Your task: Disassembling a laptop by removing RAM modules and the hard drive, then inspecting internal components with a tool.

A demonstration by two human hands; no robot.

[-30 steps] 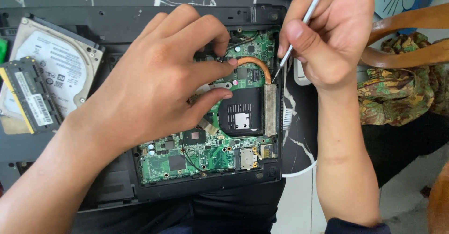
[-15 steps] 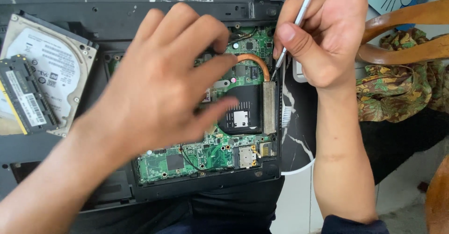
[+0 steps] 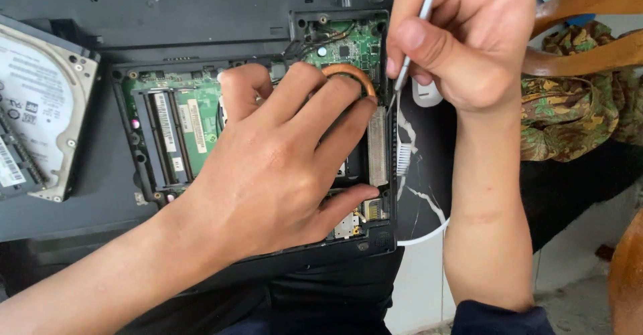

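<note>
1. Slim silver metal screwdriver (image 3: 416, 28) pinched between thumb and fingers of right hand (image 3: 469, 37), fingers closed tight round the shaft.
2. Long axis steep, leaning up and to the right; tip pointing down and left, at the right edge of the opened black laptop base (image 3: 201, 20), just beside the curved copper heat pipe (image 3: 348, 74).
3. Left hand (image 3: 281, 168) spread flat over the green circuit board (image 3: 194, 117), fingers splayed and pressing, gripping nothing; whatever lies beneath the palm hidden.
4. Risk, as a judgement: tip slipping off a screw head and gouging the board or denting the grey finned heat sink (image 3: 377, 144), caused by the slanted shaft.
5. Further risk: left palm's weight flexing the board.
6. Silver hard disk drive (image 3: 40, 107) lying loose at far left, well apart.
</note>
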